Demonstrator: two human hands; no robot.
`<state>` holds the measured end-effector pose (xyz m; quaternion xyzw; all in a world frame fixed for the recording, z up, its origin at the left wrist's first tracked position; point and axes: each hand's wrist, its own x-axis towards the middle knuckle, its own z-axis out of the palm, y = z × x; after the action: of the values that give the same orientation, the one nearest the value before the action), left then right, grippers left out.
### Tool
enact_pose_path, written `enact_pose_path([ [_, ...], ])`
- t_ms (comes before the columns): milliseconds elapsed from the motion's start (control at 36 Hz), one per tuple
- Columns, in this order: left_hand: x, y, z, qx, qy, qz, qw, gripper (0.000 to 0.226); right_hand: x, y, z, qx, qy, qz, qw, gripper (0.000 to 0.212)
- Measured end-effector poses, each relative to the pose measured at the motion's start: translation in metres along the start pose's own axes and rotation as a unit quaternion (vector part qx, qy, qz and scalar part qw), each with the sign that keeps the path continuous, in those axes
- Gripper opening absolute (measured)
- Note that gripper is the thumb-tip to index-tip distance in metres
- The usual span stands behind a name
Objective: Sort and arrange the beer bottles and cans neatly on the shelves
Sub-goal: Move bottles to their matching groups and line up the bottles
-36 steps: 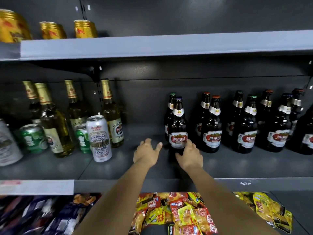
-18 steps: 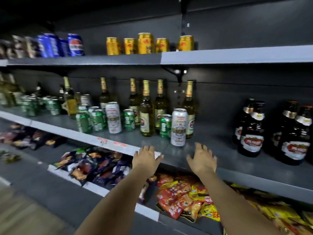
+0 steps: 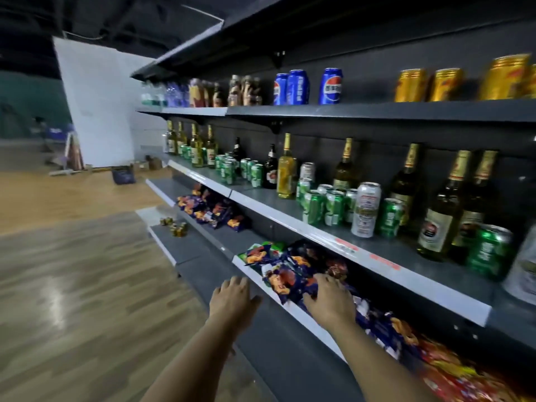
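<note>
Currently unheld, both the left hand (image 3: 232, 297) and right hand (image 3: 329, 300) spread-fingered and empty: beer bottles (image 3: 439, 210) and green cans (image 3: 313, 207), middle shelf (image 3: 377, 261); glass probably heavy, fragile, best gripped mid-body.

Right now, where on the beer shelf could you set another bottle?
Bare shelf shows between the dark bottle and the green cans, along the front edge. Around the white can it is crowded. Both hands, left and right, hold nothing.
</note>
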<state>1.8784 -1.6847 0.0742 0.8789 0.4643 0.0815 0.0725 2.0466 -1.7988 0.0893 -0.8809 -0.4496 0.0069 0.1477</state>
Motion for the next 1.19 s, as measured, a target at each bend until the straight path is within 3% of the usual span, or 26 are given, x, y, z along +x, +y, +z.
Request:
enact_pose_path([
  [250,0.049,-0.093,0.0,0.009,-0.004,-0.06,0.998,0.059,0.07,-0.101,0.058,0.008,-0.066,-0.087,0.994,0.046],
  [611,0.225,-0.133,-0.026,0.04,0.017,-0.045,0.998,0.061,0.251,-0.165,0.084,0.044,-0.046,-0.118,0.991,0.046],
  [944,0.375,-0.153,-0.019,0.024,0.012,0.009,1.0,0.057,0.394,-0.188,0.088,0.006,-0.008,-0.092,0.996,0.049],
  [1194,0.507,-0.193,-0.026,0.009,0.017,0.087,0.996,0.054,0.501,-0.222,0.099,0.02,0.045,-0.009,0.999,0.054],
])
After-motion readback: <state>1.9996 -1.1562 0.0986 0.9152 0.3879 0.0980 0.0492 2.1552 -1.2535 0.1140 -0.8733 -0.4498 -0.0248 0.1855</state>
